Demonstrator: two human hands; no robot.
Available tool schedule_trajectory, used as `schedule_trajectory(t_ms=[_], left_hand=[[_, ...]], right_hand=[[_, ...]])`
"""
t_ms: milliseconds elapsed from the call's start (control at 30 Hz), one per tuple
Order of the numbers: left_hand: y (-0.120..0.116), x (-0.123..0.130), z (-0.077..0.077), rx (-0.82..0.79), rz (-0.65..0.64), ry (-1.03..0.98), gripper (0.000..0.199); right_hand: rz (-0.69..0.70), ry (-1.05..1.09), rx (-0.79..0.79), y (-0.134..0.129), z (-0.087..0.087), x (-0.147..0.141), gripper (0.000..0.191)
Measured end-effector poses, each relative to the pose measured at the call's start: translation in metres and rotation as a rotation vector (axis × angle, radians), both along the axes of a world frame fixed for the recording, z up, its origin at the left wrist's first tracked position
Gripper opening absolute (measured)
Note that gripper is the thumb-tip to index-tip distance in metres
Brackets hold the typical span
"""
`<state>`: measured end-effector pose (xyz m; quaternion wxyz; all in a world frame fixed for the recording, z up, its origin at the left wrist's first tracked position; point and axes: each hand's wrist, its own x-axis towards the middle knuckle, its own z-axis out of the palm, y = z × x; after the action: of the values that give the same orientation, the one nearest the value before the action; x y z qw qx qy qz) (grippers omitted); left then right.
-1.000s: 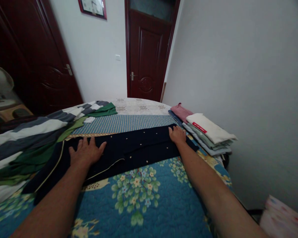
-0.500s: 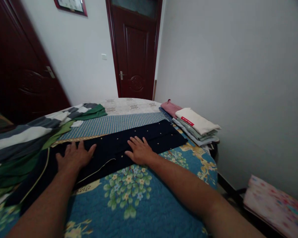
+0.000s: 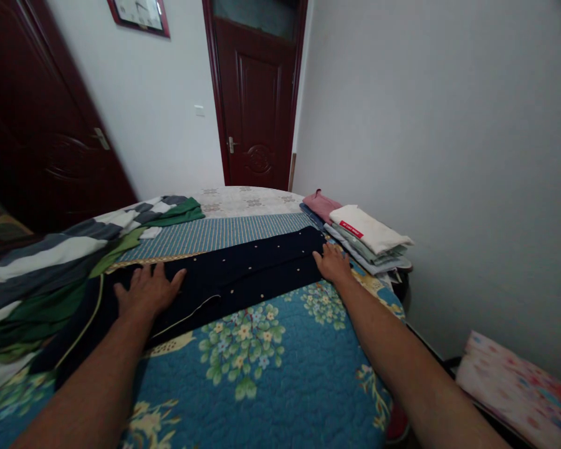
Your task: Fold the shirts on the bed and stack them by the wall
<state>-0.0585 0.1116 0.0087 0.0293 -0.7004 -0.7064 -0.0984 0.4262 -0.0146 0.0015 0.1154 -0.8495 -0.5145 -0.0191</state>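
A long dark navy garment with small pale dots and yellow piping lies flat on the floral quilted cover. It is shaped like trousers folded lengthwise. My left hand rests open on its wider left part, fingers spread. At the narrow right end, my right hand lies over the edge of the cloth, thumb apart from the fingers. Its fingertips bend slightly over the end and are partly hard to make out. Both forearms reach in from the bottom of the view.
Folded clothes are stacked at the right edge of the table, close to my right hand. Loose striped and green clothes are heaped on the left. A pink floral box-like item stands lower right, beside the wall.
My right hand has slid from the middle of the navy garment to its right end. The left hand stays on the cloth in nearly the same place.
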Motion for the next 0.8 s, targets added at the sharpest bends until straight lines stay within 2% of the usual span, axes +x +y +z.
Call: schedule_trajectory(t_ms=[67, 167, 300, 367, 500, 567, 633, 733, 800], left_hand=[[-0.012, 0.010, 0.006, 0.032, -0.055, 0.027, 0.082], [-0.046, 0.035, 0.007, 0.041, -0.169, 0.057, 0.080], [-0.093, 0.071, -0.007, 0.021, -0.390, 0.077, 0.081], [-0.103, 0.079, -0.013, 0.002, -0.382, 0.041, 0.085], [-0.103, 0.076, -0.012, -0.014, -0.384, -0.029, 0.089], [-0.100, 0.069, -0.007, -0.004, -0.373, -0.087, 0.082], [-0.096, 0.060, -0.001, 0.074, -0.326, -0.131, 0.073], [-0.092, 0.043, 0.003, 0.173, -0.227, -0.074, 0.063], [-0.088, 0.033, 0.000, 0.090, -0.209, -0.005, 0.061]], right_hand=[[-0.077, -0.034, 0.064, -0.002, 0.001, 0.005, 0.064], [-0.106, -0.069, 0.086, -0.001, 0.003, 0.005, 0.057], [-0.082, -0.100, 0.073, 0.001, 0.001, 0.010, 0.055], [-0.065, -0.105, 0.064, 0.002, -0.003, 0.015, 0.055], [-0.039, -0.100, 0.048, 0.007, -0.013, 0.027, 0.056], [-0.042, -0.089, 0.047, 0.012, -0.018, 0.034, 0.057], [-0.059, -0.072, 0.052, 0.018, -0.020, 0.042, 0.060], [-0.110, -0.037, 0.072, 0.025, -0.018, 0.054, 0.064], [-0.125, -0.039, 0.093, 0.026, -0.014, 0.058, 0.064]])
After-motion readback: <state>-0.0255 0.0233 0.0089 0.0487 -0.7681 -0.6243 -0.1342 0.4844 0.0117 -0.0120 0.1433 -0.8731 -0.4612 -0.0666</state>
